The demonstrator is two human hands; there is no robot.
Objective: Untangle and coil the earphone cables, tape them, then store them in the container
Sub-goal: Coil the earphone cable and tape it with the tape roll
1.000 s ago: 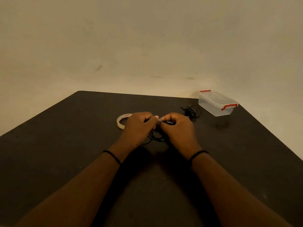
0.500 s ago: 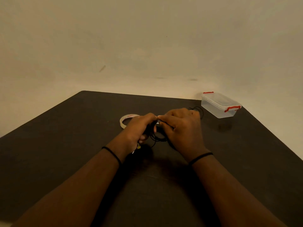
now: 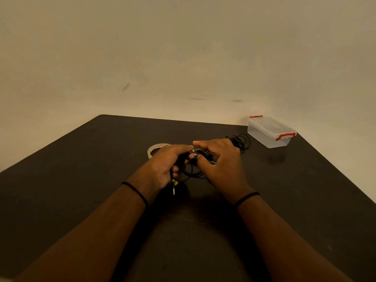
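Observation:
A black earphone cable [image 3: 191, 172] is looped into a coil between my hands at the middle of the dark table. My left hand [image 3: 169, 161] grips one side of the coil, and the cable's metal plug [image 3: 173, 189] hangs below that hand. My right hand [image 3: 218, 159] pinches the coil's top with thumb and fingers. A second tangled black earphone cable [image 3: 241, 141] lies behind my right hand. The tape roll [image 3: 153, 150] lies flat behind my left hand, partly hidden. The clear lidded container [image 3: 270, 132] with red clips stands at the far right.
The dark table [image 3: 81, 180] ends in a far edge against a plain wall, and its right edge runs diagonally just past the container. Both my wrists wear thin black bands.
My hands have turned around the coil: the right hand moved over its top and the left hand rolled outward. The plug now hangs below my left hand.

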